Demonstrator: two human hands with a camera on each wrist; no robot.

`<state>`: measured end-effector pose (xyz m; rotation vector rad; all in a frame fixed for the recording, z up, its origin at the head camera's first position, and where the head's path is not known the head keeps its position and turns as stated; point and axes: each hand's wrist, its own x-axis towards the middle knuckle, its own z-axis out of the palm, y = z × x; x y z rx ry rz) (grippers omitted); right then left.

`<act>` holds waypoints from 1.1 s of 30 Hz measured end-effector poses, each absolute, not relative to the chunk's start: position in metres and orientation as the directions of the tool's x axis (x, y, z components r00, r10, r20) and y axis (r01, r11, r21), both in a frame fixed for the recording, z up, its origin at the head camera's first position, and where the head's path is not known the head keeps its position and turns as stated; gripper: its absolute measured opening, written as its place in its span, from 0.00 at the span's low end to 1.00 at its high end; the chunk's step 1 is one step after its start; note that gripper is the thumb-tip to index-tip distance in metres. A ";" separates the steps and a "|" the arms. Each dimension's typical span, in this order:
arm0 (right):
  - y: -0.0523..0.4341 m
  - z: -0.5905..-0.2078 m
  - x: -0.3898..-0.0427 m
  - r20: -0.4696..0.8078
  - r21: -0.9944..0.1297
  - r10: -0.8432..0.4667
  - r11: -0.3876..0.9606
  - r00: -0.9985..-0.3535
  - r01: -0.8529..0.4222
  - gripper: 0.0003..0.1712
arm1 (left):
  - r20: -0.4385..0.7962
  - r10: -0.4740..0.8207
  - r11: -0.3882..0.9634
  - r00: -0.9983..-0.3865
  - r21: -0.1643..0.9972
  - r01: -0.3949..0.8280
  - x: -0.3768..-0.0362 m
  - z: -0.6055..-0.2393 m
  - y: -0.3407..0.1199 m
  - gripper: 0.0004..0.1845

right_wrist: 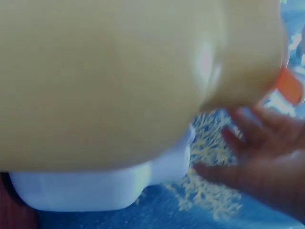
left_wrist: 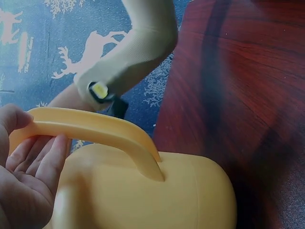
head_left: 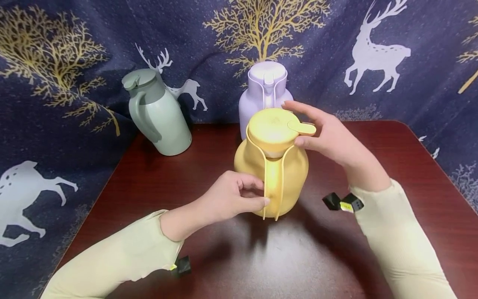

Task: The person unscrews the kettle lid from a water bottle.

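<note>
A yellow thermos jug (head_left: 295, 174) stands at the middle of the head view, its handle (head_left: 273, 187) facing me. My left hand (head_left: 239, 195) grips that handle low down, thumb on one side and fingers curled at the other; the left wrist view shows the handle (left_wrist: 95, 131) between them. My right hand (head_left: 325, 133) is at the yellow lid (head_left: 274, 124), thumb beside the lid's tab (head_left: 304, 128) and the other fingers reaching behind it. In the right wrist view, the jug's body (right_wrist: 95, 86) hides much of the scene, and the right hand's fingers (right_wrist: 248, 133) lie near its neck.
Directly behind the yellow jug is a lilac jug (head_left: 248, 101), partly covered by it. A pale green jug (head_left: 160, 120) stands at the back left of the dark red table (head_left: 209, 166). A blue cloth (head_left: 209, 37) with deer and trees hangs behind the table.
</note>
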<state>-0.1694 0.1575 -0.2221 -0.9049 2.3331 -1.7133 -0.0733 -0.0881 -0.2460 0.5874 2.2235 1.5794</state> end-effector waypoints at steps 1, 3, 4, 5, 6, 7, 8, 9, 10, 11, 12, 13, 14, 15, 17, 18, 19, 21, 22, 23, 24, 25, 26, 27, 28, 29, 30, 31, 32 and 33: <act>0.156 -0.221 -0.163 0.241 -0.885 -0.461 0.256 -0.854 -0.389 0.44 | -0.041 0.517 0.300 -0.855 0.944 0.137 -0.073 -0.246 -0.088 0.10; 0.152 -0.219 -0.152 0.224 -0.839 -0.363 0.400 -0.905 -0.368 0.44 | -0.042 0.512 0.311 -0.858 0.940 0.140 -0.074 -0.246 -0.088 0.10; 0.150 -0.218 -0.149 0.232 -0.810 -0.331 0.455 -0.915 -0.370 0.45 | -0.044 0.510 0.313 -0.859 0.940 0.138 -0.074 -0.246 -0.088 0.10; 0.149 -0.217 -0.147 0.250 -0.779 -0.312 0.497 -0.917 -0.381 0.46 | -0.048 0.508 0.316 -0.860 0.939 0.134 -0.074 -0.246 -0.088 0.10; 0.147 -0.216 -0.147 0.269 -0.745 -0.296 0.539 -0.917 -0.393 0.46 | -0.050 0.507 0.317 -0.861 0.939 0.133 -0.074 -0.246 -0.088 0.10; 0.145 -0.215 -0.146 0.287 -0.718 -0.283 0.569 -0.915 -0.401 0.47 | -0.051 0.505 0.319 -0.861 0.939 0.132 -0.075 -0.246 -0.088 0.10; 0.144 -0.214 -0.146 0.305 -0.699 -0.278 0.584 -0.911 -0.412 0.46 | -0.052 0.505 0.317 -0.861 0.939 0.129 -0.075 -0.246 -0.088 0.10; 0.143 -0.213 -0.146 0.316 -0.690 -0.281 0.588 -0.906 -0.422 0.46 | -0.054 0.505 0.316 -0.861 0.940 0.126 -0.075 -0.246 -0.088 0.10; 0.142 -0.212 -0.147 0.319 -0.685 -0.287 0.588 -0.903 -0.429 0.45 | -0.051 0.505 0.317 -0.862 0.940 0.130 -0.075 -0.246 -0.088 0.10; 0.143 -0.211 -0.147 0.312 -0.686 -0.298 0.586 -0.902 -0.431 0.44 | -0.048 0.504 0.320 -0.862 0.938 0.135 -0.075 -0.246 -0.088 0.09; 0.143 -0.210 -0.149 0.294 -0.696 -0.306 0.581 -0.906 -0.422 0.43 | -0.044 0.505 0.320 -0.862 0.937 0.140 -0.075 -0.246 -0.088 0.09; 0.144 -0.210 -0.150 0.278 -0.708 -0.321 0.568 -0.906 -0.418 0.42 | -0.042 0.506 0.320 -0.862 0.936 0.143 -0.075 -0.246 -0.088 0.09; 0.146 -0.210 -0.152 0.261 -0.721 -0.342 0.553 -0.903 -0.417 0.42 | -0.040 0.506 0.326 -0.862 0.934 0.148 -0.074 -0.246 -0.088 0.09; 0.147 -0.211 -0.155 0.242 -0.735 -0.363 0.537 -0.900 -0.414 0.42 | -0.043 0.506 0.329 -0.861 0.933 0.147 -0.074 -0.247 -0.089 0.09; 0.150 -0.213 -0.162 0.212 -0.763 -0.413 0.496 -0.886 -0.415 0.42 | -0.045 0.505 0.342 -0.862 0.927 0.152 -0.073 -0.247 -0.090 0.09; 0.151 -0.214 -0.166 0.199 -0.773 -0.435 0.481 -0.878 -0.414 0.42 | -0.050 0.505 0.345 -0.862 0.927 0.148 -0.073 -0.248 -0.090 0.09; 0.152 -0.215 -0.170 0.189 -0.780 -0.461 0.465 -0.867 -0.418 0.42 | -0.055 0.504 0.349 -0.862 0.926 0.145 -0.072 -0.248 -0.091 0.09; 0.155 -0.214 -0.178 0.161 -0.789 -0.509 0.449 -0.846 -0.420 0.42 | -0.059 0.506 0.352 -0.861 0.925 0.143 -0.072 -0.250 -0.091 0.10; 0.157 -0.213 -0.182 0.146 -0.789 -0.536 0.444 -0.832 -0.425 0.42 | -0.054 0.510 0.350 -0.859 0.925 0.149 -0.073 -0.250 -0.091 0.10; 0.159 -0.210 -0.186 0.129 -0.787 -0.559 0.445 -0.819 -0.428 0.42 | -0.051 0.513 0.346 -0.857 0.926 0.152 -0.073 -0.250 -0.090 0.10; 0.160 -0.207 -0.191 0.115 -0.788 -0.585 0.439 -0.803 -0.432 0.42 | -0.051 0.516 0.340 -0.855 0.928 0.150 -0.073 -0.250 -0.090 0.10; 0.161 -0.204 -0.195 0.100 -0.789 -0.615 0.430 -0.782 -0.439 0.42 | -0.049 0.519 0.338 -0.854 0.929 0.152 -0.074 -0.249 -0.090 0.10; 0.163 -0.201 -0.200 0.085 -0.789 -0.646 0.421 -0.758 -0.447 0.42 | -0.048 0.519 0.337 -0.853 0.929 0.153 -0.074 -0.249 -0.089 0.10; 0.164 -0.198 -0.204 0.077 -0.789 -0.679 0.407 -0.730 -0.461 0.43 | -0.048 0.519 0.336 -0.853 0.929 0.152 -0.074 -0.248 -0.089 0.09; 0.165 -0.195 -0.209 0.066 -0.793 -0.713 0.387 -0.698 -0.470 0.43 | -0.047 0.520 0.335 -0.853 0.930 0.153 -0.075 -0.247 -0.089 0.09; 0.166 -0.192 -0.214 0.056 -0.803 -0.744 0.363 -0.666 -0.473 0.43 | -0.049 0.521 0.334 -0.852 0.930 0.151 -0.075 -0.246 -0.088 0.09; 0.166 -0.190 -0.218 0.046 -0.817 -0.778 0.331 -0.627 -0.471 0.43 | -0.050 0.522 0.334 -0.852 0.931 0.150 -0.075 -0.246 -0.088 0.10; 0.167 -0.189 -0.223 0.036 -0.825 -0.807 0.308 -0.589 -0.473 0.43 | -0.050 0.523 0.331 -0.851 0.932 0.148 -0.075 -0.246 -0.088 0.10; 0.167 -0.188 -0.228 0.024 -0.838 -0.833 0.285 -0.553 -0.465 0.43 | -0.051 0.524 0.328 -0.850 0.933 0.147 -0.075 -0.246 -0.088 0.10; 0.167 -0.187 -0.232 0.012 -0.851 -0.855 0.264 -0.519 -0.455 0.43 | -0.049 0.527 0.324 -0.848 0.934 0.147 -0.076 -0.246 -0.089 0.10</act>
